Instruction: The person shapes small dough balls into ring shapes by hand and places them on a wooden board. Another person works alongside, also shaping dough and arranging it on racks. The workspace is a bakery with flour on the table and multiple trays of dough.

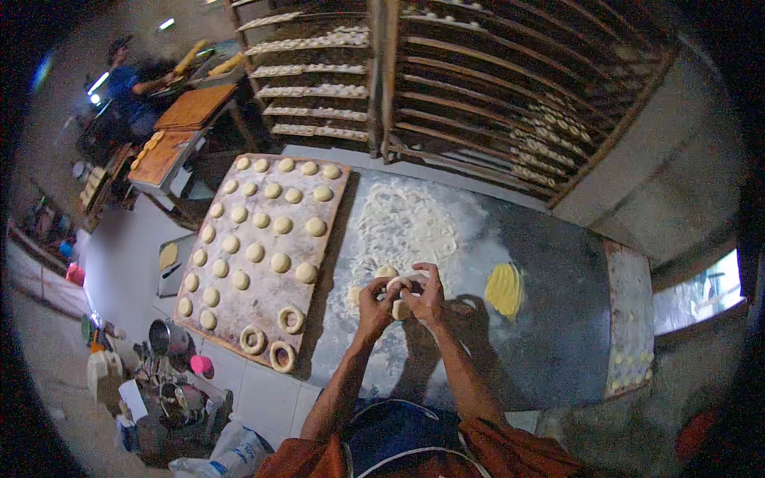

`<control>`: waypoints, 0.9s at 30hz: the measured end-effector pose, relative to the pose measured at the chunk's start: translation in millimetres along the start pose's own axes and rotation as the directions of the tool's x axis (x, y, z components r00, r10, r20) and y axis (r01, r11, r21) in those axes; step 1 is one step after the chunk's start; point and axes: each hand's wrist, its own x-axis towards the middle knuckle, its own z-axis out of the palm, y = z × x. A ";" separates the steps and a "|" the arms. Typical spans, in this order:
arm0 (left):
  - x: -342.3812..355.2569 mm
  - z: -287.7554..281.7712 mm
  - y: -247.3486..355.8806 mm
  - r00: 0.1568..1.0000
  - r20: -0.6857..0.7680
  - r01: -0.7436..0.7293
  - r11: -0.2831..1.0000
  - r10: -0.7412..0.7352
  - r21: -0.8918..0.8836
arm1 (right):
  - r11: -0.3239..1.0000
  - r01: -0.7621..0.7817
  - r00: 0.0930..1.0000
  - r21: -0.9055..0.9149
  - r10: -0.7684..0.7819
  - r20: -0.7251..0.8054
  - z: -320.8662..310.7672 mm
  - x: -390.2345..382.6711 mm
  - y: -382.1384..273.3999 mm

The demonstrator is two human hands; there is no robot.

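Observation:
Both my hands meet over the dark worktop (554,334), fingers curled around one piece of dough (401,282). My left hand (374,307) grips its left side, and my right hand (426,299) has it from the right, one finger raised and bent. The fingers partly hide the dough's shape. More pale dough pieces lie close by: a dough ball (386,272) just beyond the hands, a dough piece (400,311) below them, and another at the left. White flour (406,219) is spread on the worktop beyond my hands. A yellow smear (504,291) lies to the right.
At the left, a floured wooden board (263,315) carries rows of dough balls and three dough rings (282,356). Tall racks (382,80) with loaded trays stand behind. Pots (169,338) crowd the lower left. A smaller board (631,319) borders the right. Another person (131,92) works far left.

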 end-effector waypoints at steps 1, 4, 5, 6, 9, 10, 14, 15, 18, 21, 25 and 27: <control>-1.5 -1.9 0.3 1.000 -0.027 0.000 1.000 -0.001 -0.031 | 0.999 -0.002 0.999 0.037 0.001 0.033 3.3 -0.8 -1.9; -5.0 -11.2 0.4 0.996 -0.084 -0.040 0.975 0.023 -0.217 | 0.998 -0.006 0.987 0.056 -0.003 0.160 20.0 -2.8 -15.9; -6.1 -20.0 -1.9 0.995 -0.092 -0.047 0.959 0.022 -0.281 | 0.999 0.002 0.969 0.042 -0.012 0.248 27.3 -2.6 -22.3; -10.0 -31.5 -4.2 0.995 -0.067 0.053 0.950 -0.077 -0.307 | 0.991 -0.091 0.942 0.099 0.053 0.331 35.4 -2.0 -26.2; -29.2 -74.6 10.0 0.989 0.091 0.149 0.845 -0.119 -0.513 | 0.940 -0.267 0.826 0.214 0.109 0.553 51.3 -1.8 -33.1; -40.1 -95.9 12.6 0.979 0.168 0.192 0.825 -0.119 -0.531 | 0.930 -0.251 0.792 0.270 0.037 0.609 59.1 -5.3 -39.1; -65.4 -138.0 3.8 0.996 -0.011 -0.089 0.903 0.093 -0.421 | 0.726 -0.640 0.741 0.253 0.495 0.454 118.7 -8.6 -25.0; -67.9 -146.2 3.9 0.994 -0.105 -0.073 0.822 0.017 -0.565 | 0.778 -0.605 0.789 0.171 0.555 0.266 141.2 -16.5 -23.4; -57.1 -177.7 -40.6 0.693 -0.457 -0.452 0.830 0.558 0.327 | 0.934 0.292 0.916 -0.205 -0.210 0.343 162.0 -25.5 23.8; -64.7 -214.2 -57.9 0.443 -0.350 -0.255 0.491 0.825 0.833 | 0.955 -0.083 0.766 0.284 -0.121 0.631 221.5 -42.4 -7.5; -99.0 -232.7 -4.0 0.630 -0.534 -0.083 0.733 0.564 0.676 | 0.987 -0.024 0.789 0.162 -0.080 0.609 273.3 -64.6 -14.7; -109.0 -246.2 -7.0 0.586 -0.600 -0.193 0.813 0.544 0.549 | 0.990 0.012 0.788 0.142 -0.097 0.608 289.5 -75.0 -17.7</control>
